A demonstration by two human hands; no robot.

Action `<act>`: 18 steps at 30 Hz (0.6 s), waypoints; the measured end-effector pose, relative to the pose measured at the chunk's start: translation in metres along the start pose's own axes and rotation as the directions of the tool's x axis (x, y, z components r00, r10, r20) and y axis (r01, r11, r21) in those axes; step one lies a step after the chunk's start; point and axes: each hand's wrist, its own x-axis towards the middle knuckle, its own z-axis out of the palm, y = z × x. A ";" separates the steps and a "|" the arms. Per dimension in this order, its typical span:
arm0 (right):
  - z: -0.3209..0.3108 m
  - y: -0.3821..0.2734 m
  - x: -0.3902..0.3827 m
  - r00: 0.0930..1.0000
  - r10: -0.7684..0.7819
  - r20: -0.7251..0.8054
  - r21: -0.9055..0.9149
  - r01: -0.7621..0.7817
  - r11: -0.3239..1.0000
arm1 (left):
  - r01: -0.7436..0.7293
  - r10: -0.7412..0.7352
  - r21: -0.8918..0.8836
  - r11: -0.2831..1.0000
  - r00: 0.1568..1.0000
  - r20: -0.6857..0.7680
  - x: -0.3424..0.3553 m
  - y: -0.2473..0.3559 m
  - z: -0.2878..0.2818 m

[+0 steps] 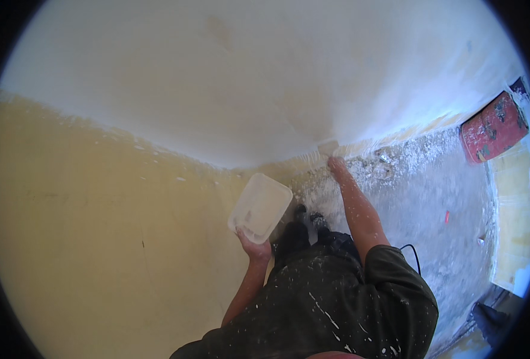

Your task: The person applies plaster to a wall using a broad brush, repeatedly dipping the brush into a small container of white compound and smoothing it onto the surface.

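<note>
My left hand [255,244] grips the lower end of a white rectangular plastic tub [270,200], close to the yellow side wall. Pale material lies inside the tub, with a darker smear near its lower part. My right arm reaches forward, and my right hand [337,165] is closed around a wide, flat paintbrush [328,147]. The brush meets the lower part of the facing wall [265,90], where white streaks end over a yellow strip. Most of its handle is hidden by my fingers.
White splashes cover the grey floor [421,191] along the wall. A worn red barrel-like container [494,128] stands at the far right. A small red scrap [447,217] lies on the floor, and a dark cloth-like bundle [489,320] sits at lower right. My shoes [318,219] are near the corner.
</note>
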 end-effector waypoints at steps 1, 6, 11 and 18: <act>0.006 -0.031 0.008 0.943 0.250 0.219 0.693 -0.331 0.641 | 0.003 -0.003 -0.001 1.000 1.000 -0.021 -0.002 -0.002 -0.004; -0.023 -0.320 -0.064 0.998 0.061 0.023 0.325 -0.065 0.943 | -0.073 0.071 -0.005 0.997 0.978 -0.198 -0.036 0.006 -0.037; -0.107 -0.407 -0.099 0.993 -0.093 -0.066 0.582 0.115 0.805 | -0.059 0.062 0.031 0.998 0.992 -0.111 -0.017 0.002 -0.015; -0.028 -0.251 -0.016 0.922 -0.341 -0.183 0.309 0.383 0.871 | -0.029 0.034 0.037 0.999 0.991 -0.132 -0.019 -0.002 -0.024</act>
